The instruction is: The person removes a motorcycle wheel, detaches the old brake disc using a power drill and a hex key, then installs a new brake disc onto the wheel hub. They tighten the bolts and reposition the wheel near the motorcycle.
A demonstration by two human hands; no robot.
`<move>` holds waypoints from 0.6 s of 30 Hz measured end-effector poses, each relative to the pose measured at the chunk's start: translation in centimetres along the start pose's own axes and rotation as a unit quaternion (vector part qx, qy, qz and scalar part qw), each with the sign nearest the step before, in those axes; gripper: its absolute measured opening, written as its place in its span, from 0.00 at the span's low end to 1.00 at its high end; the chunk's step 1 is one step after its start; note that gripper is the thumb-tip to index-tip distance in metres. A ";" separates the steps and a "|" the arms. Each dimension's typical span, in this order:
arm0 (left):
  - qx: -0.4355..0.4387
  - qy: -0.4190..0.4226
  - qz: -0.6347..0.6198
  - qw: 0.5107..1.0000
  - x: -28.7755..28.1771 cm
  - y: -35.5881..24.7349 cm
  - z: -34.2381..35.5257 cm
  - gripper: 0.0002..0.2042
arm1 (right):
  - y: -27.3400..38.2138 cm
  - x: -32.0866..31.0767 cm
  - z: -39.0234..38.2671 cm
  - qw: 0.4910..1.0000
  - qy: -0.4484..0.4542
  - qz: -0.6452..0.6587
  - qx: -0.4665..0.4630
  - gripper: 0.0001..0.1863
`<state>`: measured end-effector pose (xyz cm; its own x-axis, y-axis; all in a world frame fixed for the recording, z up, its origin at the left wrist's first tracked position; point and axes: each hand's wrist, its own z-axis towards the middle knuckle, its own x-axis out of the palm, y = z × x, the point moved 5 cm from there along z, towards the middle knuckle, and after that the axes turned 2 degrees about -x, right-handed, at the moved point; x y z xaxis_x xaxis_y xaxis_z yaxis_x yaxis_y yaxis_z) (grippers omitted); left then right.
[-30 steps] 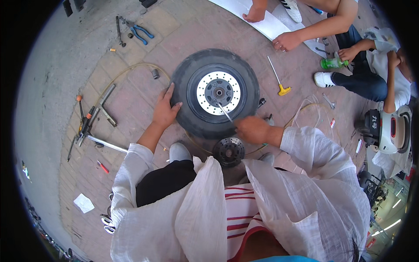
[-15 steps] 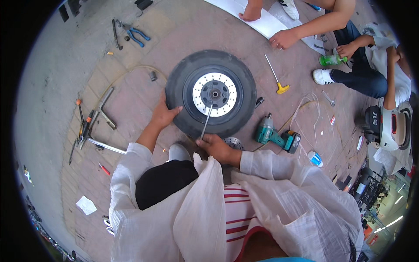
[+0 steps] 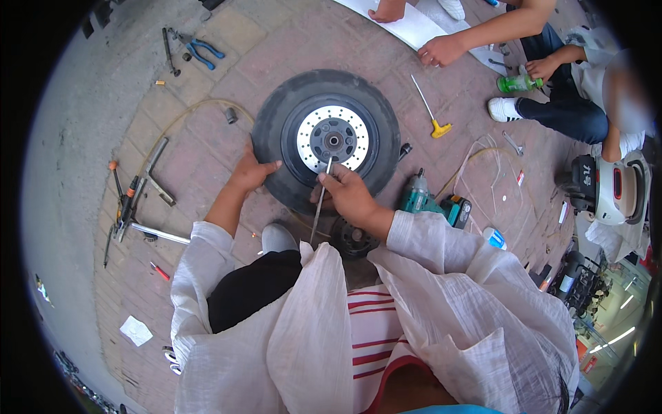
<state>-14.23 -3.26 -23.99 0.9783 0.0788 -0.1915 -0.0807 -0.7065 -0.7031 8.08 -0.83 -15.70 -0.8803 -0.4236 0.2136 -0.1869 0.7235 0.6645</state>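
Note:
A wheel [image 3: 324, 88] lies flat on the paving, its perforated silver brake disc [image 3: 308, 141] facing up. My left hand [image 3: 249, 174] grips the tyre's left edge. In my right hand [image 3: 348, 196] is a long thin metal rod [image 3: 315, 224], angled from near the hub down toward my body. A dark disc [image 3: 355, 241] lies below the wheel, partly covered. To its right rests a teal cordless power tool [image 3: 419, 198]. A yellow T-handle key [image 3: 439, 130] lies right of the tyre, and a small dark cylinder [image 3: 230, 116] sits to the upper left.
Blue-handled pliers [image 3: 203, 55] lie upper left, a pile of tools [image 3: 126, 207] and a hose at left. Upper right, another person's hand [image 3: 441, 48] rests by a white strip [image 3: 420, 27]; someone seated holds a green bottle [image 3: 514, 83]. A white scooter [image 3: 620, 190] stands far right.
My right hand dropped toward my body with the rod, then rose back over the tyre's lower part, gripping it higher. The rod swung nearer vertical. My left hand remains on the tyre's edge.

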 end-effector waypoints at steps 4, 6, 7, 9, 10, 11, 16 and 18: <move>-0.030 0.016 -0.022 0.999 0.2 -0.2 -0.3 0.54 | 2.2 3.2 -3.2 0.896 0.025 -0.348 -0.274 0.07; -0.001 0.004 -0.008 1.000 0.0 0.5 -0.1 0.54 | 2.8 1.6 -2.5 0.893 0.002 -0.379 -0.243 0.07; 0.015 -0.004 -0.002 1.000 -0.2 0.9 0.1 0.54 | 3.4 0.3 -1.9 0.890 -0.009 -0.395 -0.229 0.07; 0.028 -0.006 -0.018 0.999 -0.1 0.5 0.0 0.53 | 6.8 -3.5 -1.6 0.859 -0.049 -0.411 -0.301 0.10; 0.037 -0.002 -0.030 0.999 0.4 0.3 -0.1 0.53 | 8.0 -5.1 -1.5 0.850 -0.068 -0.427 -0.300 0.12; 0.026 0.001 -0.029 0.999 0.5 0.2 -0.4 0.53 | 8.5 -7.0 -0.8 0.810 -0.064 -0.500 -0.300 0.15; 0.016 0.004 -0.025 1.000 0.1 0.4 -0.2 0.52 | 10.2 -8.4 0.9 0.650 -0.004 -0.669 -0.360 0.13; 0.027 -0.007 -0.013 1.000 0.2 0.7 -0.2 0.52 | 10.3 -7.9 0.9 0.643 0.025 -0.700 -0.308 0.12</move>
<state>-14.03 -3.87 -24.43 0.9773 0.1077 -0.1822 -0.0653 -0.6655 -0.7435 12.73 10.50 -11.17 -0.0186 -0.4531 -0.8913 -0.5595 -0.7341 0.3848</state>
